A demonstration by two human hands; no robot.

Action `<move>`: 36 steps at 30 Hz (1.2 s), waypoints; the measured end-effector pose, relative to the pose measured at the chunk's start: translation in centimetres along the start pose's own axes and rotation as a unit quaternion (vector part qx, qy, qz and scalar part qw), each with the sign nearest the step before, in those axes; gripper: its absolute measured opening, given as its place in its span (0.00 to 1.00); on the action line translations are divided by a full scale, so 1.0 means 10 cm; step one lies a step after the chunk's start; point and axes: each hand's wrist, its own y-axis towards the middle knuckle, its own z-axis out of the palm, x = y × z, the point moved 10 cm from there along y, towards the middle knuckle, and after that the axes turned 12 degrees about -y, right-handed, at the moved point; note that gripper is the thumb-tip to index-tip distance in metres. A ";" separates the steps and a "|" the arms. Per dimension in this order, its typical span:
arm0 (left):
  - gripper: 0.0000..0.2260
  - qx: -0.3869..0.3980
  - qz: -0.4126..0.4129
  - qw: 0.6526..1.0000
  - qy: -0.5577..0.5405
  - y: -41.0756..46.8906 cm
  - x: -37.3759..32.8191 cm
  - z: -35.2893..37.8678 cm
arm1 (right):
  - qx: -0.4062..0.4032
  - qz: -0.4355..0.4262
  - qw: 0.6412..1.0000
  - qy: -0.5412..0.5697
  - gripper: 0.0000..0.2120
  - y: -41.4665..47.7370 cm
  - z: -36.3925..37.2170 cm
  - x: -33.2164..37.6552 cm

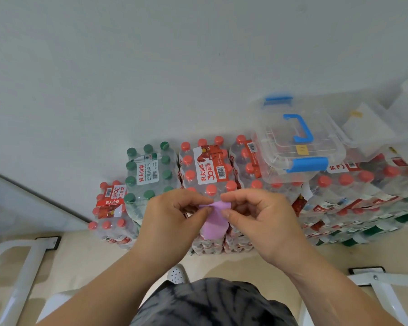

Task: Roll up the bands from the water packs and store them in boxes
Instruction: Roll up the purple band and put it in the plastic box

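A flat purple band (214, 220) hangs down between my two hands in front of the stacked water packs. My left hand (174, 220) pinches its upper left edge between thumb and fingers. My right hand (257, 215) pinches the upper right edge the same way. The band's top is folded over between my fingertips and its lower end dangles free. A clear plastic box (297, 147) with a blue handle and blue clips sits closed on top of the packs at the right.
Shrink-wrapped water packs with red caps (207, 170) and green caps (149, 170) are stacked against a white wall. More clear lids or boxes (375, 123) lie at the far right. White metal frame legs (21, 262) stand on the beige floor at both sides.
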 end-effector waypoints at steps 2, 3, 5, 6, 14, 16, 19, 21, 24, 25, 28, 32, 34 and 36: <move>0.09 0.011 -0.003 1.000 0.000 0.01 0.03 0.00 | 0.000 -0.015 1.000 -0.024 0.16 0.01 -0.01 0.02; 0.09 0.020 -0.001 1.000 0.003 0.02 0.04 0.01 | -0.002 -0.024 0.999 -0.041 0.15 0.01 -0.02 0.04; 0.07 0.036 0.002 0.999 0.002 0.03 0.05 0.03 | -0.003 -0.045 0.996 -0.075 0.11 0.02 -0.02 0.07; 0.07 0.042 0.001 0.999 -0.003 0.04 0.05 0.04 | -0.003 -0.058 0.994 -0.087 0.10 0.03 -0.02 0.09; 0.09 0.046 -0.066 0.984 -0.160 -0.02 0.17 0.06 | 0.035 -0.009 0.999 0.003 0.09 0.03 0.04 -0.02; 0.10 0.025 -0.069 0.977 -0.199 -0.03 0.19 0.03 | 0.035 0.016 0.997 0.064 0.10 0.03 0.05 -0.05; 0.08 0.022 -0.062 0.976 -0.209 -0.04 0.19 0.02 | 0.024 0.030 0.992 0.123 0.12 0.02 0.04 -0.05; 0.08 0.027 -0.058 0.978 -0.197 -0.04 0.17 0.03 | 0.018 0.045 0.989 0.137 0.11 0.01 0.02 -0.07; 0.08 0.043 -0.053 0.985 -0.160 -0.06 0.13 0.06 | 0.009 0.063 0.989 0.137 0.09 0.00 -0.01 -0.11; 0.08 0.044 -0.048 0.988 -0.143 -0.06 0.12 0.06 | 0.011 0.065 0.989 0.134 0.09 -0.01 -0.01 -0.12; 0.08 0.030 -0.033 0.994 -0.102 -0.06 0.11 0.05 | 0.023 0.060 0.990 0.125 0.11 -0.02 -0.02 -0.11; 0.07 0.025 -0.017 0.998 -0.061 -0.04 0.10 0.07 | 0.017 0.053 0.996 0.066 0.12 -0.01 -0.05 -0.14; 0.06 0.036 -0.004 0.999 -0.033 -0.03 0.07 0.10 | 0.009 0.050 0.998 0.049 0.10 -0.01 -0.08 -0.15; 0.06 0.046 -0.004 0.999 -0.022 -0.01 0.08 0.12 | 0.007 0.045 0.998 0.040 0.08 -0.01 -0.09 -0.15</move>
